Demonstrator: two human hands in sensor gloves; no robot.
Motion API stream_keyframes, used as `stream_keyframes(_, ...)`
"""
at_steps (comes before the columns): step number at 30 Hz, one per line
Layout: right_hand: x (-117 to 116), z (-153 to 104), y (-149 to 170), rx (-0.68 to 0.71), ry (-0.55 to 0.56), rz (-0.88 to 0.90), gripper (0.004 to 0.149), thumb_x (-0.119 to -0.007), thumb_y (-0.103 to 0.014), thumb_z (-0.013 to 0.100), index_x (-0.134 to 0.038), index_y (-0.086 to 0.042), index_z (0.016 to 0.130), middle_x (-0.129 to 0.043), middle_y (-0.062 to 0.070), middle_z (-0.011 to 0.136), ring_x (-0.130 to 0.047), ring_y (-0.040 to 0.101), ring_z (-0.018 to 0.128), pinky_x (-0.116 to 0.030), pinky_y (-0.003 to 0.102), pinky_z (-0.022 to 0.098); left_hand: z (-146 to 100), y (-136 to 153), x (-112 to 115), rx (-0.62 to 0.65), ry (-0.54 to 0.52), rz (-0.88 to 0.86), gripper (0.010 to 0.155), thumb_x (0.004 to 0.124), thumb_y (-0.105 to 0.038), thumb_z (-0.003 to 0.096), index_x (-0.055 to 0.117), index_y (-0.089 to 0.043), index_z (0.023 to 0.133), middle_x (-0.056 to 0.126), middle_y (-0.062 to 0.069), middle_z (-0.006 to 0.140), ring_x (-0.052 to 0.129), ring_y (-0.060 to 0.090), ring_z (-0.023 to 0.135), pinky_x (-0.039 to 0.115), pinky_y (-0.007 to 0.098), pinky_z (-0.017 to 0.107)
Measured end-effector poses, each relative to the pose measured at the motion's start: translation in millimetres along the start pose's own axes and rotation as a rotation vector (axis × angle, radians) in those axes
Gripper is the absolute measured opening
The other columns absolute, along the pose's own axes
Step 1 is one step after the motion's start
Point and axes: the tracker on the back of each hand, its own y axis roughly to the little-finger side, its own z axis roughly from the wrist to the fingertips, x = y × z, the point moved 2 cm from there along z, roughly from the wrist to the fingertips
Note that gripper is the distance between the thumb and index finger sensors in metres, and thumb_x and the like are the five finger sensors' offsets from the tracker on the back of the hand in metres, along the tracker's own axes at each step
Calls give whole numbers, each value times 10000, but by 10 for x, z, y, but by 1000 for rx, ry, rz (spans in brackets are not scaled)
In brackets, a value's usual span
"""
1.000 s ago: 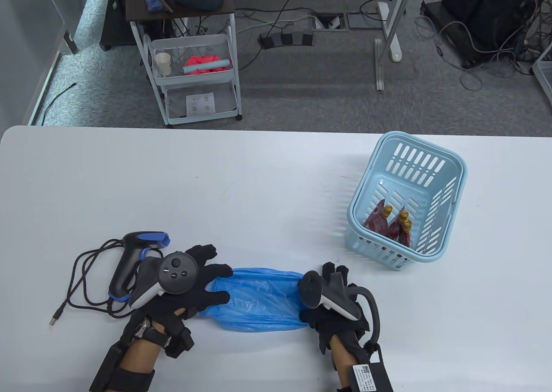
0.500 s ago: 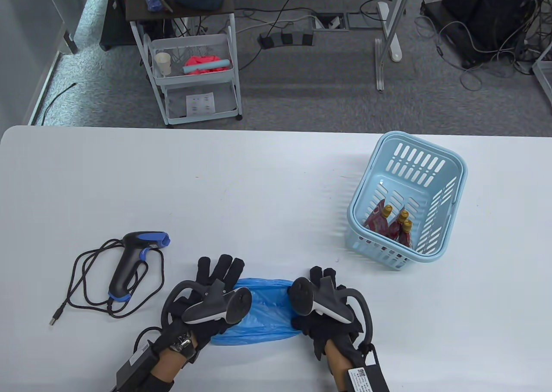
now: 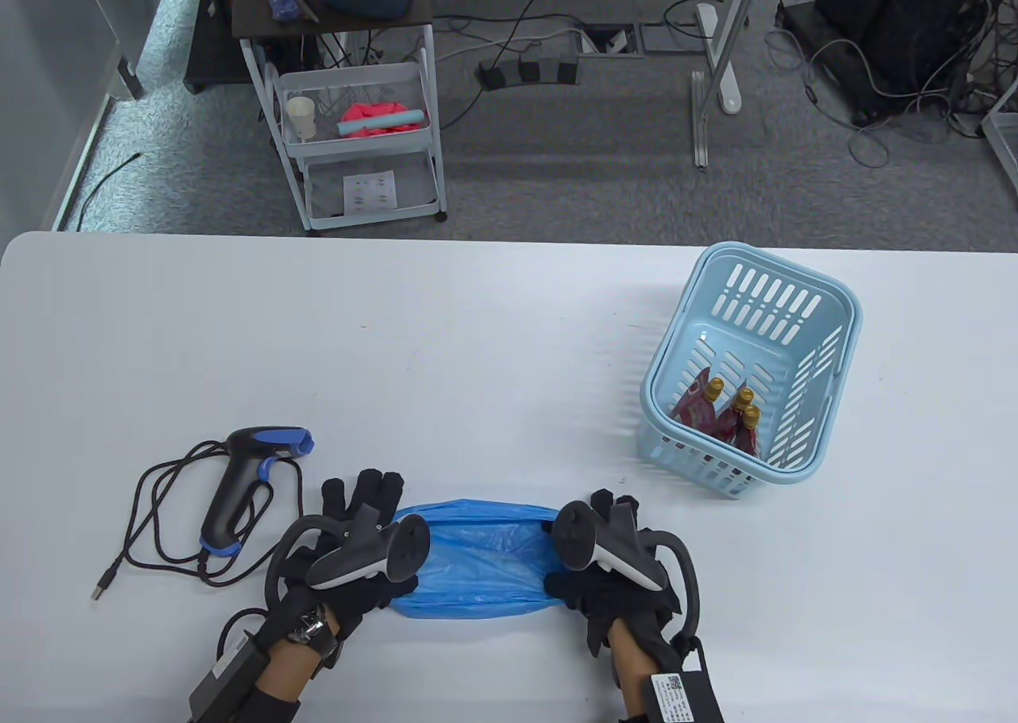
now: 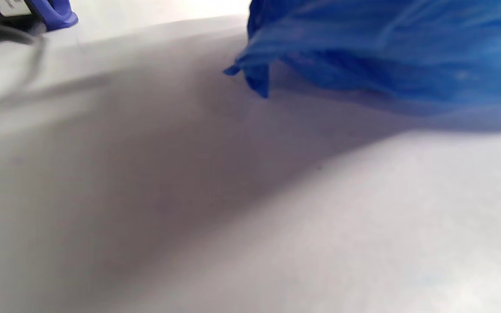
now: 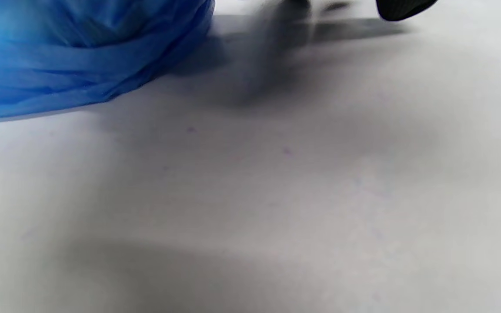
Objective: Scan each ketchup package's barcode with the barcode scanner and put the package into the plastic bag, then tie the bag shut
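The blue plastic bag [image 3: 477,568] lies crumpled on the table [image 3: 477,341] between my hands. My left hand [image 3: 358,540] stands on its edge at the bag's left end, fingers straight and pointing away from me. The left wrist view shows that end of the bag [image 4: 385,52] with a loose corner and no fingers on it. My right hand [image 3: 608,564] grips the bag's bunched right end [image 5: 81,65]. The black and blue barcode scanner [image 3: 246,476] lies left of my left hand. Red ketchup packages [image 3: 720,417] with gold caps sit in the light blue basket [image 3: 827,393].
The scanner's black cable [image 3: 159,508] loops on the table beside it, its plug near the left. Beyond the table's far edge stand a white cart [image 3: 358,126] and floor cables.
My left hand turned from flat on the bag onto its edge and came right, bunching the bag. It then moved back left and the bag stretched out again. My right hand hardly moved.
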Motion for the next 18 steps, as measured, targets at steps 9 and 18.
stream_keyframes(9, 26, 29, 7, -46, 26, -28, 772, -775, -569, 492, -350, -399, 1113, -148, 243, 1190, -156, 539, 1063, -362, 709, 740, 31, 25, -7, -31, -22, -7, 776, 796, -591, 416, 557, -323, 1104, 255, 73, 1216, 302, 401, 1168, 273, 693, 802)
stream_keyframes(18, 72, 50, 25, -48, 16, -14, 762, -813, -531, 494, -371, -425, 1106, -113, 237, 1189, -122, 537, 1061, -337, 715, 742, 68, 99, 14, -19, 28, -90, 848, 835, -573, 397, 497, -318, 1132, 248, 81, 1213, 288, 414, 1167, 278, 710, 795)
